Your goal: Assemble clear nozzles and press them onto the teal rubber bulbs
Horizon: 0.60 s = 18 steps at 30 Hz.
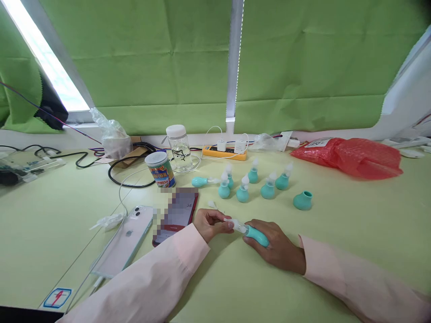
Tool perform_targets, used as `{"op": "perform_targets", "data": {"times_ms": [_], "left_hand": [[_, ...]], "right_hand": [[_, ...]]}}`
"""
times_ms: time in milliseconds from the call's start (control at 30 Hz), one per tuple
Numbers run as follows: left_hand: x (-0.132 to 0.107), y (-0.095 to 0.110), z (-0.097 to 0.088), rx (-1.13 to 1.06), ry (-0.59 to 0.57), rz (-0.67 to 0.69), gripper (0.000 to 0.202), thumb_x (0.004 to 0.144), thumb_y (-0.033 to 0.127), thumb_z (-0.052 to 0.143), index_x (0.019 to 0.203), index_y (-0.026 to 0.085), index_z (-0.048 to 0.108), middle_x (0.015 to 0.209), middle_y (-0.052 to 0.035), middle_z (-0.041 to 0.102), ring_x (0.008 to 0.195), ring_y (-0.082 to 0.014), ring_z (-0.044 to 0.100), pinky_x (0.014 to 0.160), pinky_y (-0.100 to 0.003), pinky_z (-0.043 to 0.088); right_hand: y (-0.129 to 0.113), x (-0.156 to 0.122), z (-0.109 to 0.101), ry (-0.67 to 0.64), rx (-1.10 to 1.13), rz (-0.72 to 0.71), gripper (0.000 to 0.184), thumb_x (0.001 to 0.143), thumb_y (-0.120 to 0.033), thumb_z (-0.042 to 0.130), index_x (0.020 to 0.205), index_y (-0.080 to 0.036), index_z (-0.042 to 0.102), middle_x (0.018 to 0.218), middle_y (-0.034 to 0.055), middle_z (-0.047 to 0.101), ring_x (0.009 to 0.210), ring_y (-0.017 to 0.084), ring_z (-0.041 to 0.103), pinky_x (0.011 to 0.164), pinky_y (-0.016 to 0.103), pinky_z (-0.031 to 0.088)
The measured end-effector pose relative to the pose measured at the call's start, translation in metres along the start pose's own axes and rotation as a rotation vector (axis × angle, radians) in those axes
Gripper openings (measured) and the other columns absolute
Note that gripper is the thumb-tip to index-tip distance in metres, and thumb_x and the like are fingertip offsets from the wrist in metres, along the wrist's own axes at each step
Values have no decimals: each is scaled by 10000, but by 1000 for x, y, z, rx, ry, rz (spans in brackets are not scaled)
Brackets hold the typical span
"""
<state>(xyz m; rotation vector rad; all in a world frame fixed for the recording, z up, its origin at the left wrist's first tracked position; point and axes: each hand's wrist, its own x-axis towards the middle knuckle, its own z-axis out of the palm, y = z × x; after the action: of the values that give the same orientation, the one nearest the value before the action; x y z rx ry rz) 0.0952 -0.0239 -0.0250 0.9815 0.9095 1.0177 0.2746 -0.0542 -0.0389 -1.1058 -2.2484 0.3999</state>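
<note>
My right hand (274,246) wraps round the teal bulb (257,235) of a nasal aspirator, held low over the table. With thumb and fingers my left hand (212,224) pinches the clear nozzle (238,225) at the other end. The nozzle and the bulb are joined in a line between the two hands. Beyond them stand several round teal aspirators (242,194) with whitish tips. One slimmer teal aspirator (200,181) lies on its side. At the right a teal bulb (302,201) stands without a tip. A small clear piece (212,204) lies just past my left hand.
Left of my hands lie a red-edged phone (178,211) and a white phone (126,242) with a cable across it. Behind are a printed can (160,170), a lidded jar (180,150) and an orange power strip (225,153). A red plastic bag (350,157) lies back right.
</note>
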Motion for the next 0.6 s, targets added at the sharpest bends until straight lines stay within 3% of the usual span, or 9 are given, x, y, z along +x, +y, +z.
{"op": "perform_targets", "data": {"times_ms": [100,233,367,433,500,600], "left_hand": [[-3,2,4,15,0,74,226,410,213,754,525,85,608,580,-32,627,521,-141,586,536,-272,522],[-8,12,9,158,-20,192,205,468,215,730,613,99,643,647,-52,644,605,-156,590,559,-257,509],[-7,39,-3,339,-48,365,262,616,274,635,829,121,637,841,-84,647,745,-181,589,664,-296,498],[-3,54,-15,553,31,515,264,678,289,571,880,127,622,815,-82,646,748,-182,584,668,-311,490],[3,63,-28,968,86,649,230,682,263,558,845,121,636,774,-89,641,734,-192,559,690,-349,466],[11,59,-37,1494,14,666,228,687,211,534,882,141,629,853,-102,620,832,-231,496,743,-394,423]], "right_hand": [[-4,5,-6,-2,26,7,100,765,-256,446,827,-187,482,671,8,532,603,127,507,563,255,411],[-11,15,-19,-19,6,-43,130,778,-248,432,880,-189,488,847,54,502,705,139,505,617,273,424],[-7,26,-39,127,-63,-100,136,770,-266,464,868,-185,513,890,72,471,830,167,479,708,300,411],[-1,32,-54,209,-90,-81,127,751,-281,491,827,-183,521,866,62,483,811,164,482,696,291,408],[6,37,-70,221,-105,-11,125,740,-297,493,800,-192,525,800,38,512,700,140,493,601,260,412],[18,43,-90,165,-172,153,143,703,-337,512,710,-195,529,646,2,524,542,115,470,489,234,385]]}}
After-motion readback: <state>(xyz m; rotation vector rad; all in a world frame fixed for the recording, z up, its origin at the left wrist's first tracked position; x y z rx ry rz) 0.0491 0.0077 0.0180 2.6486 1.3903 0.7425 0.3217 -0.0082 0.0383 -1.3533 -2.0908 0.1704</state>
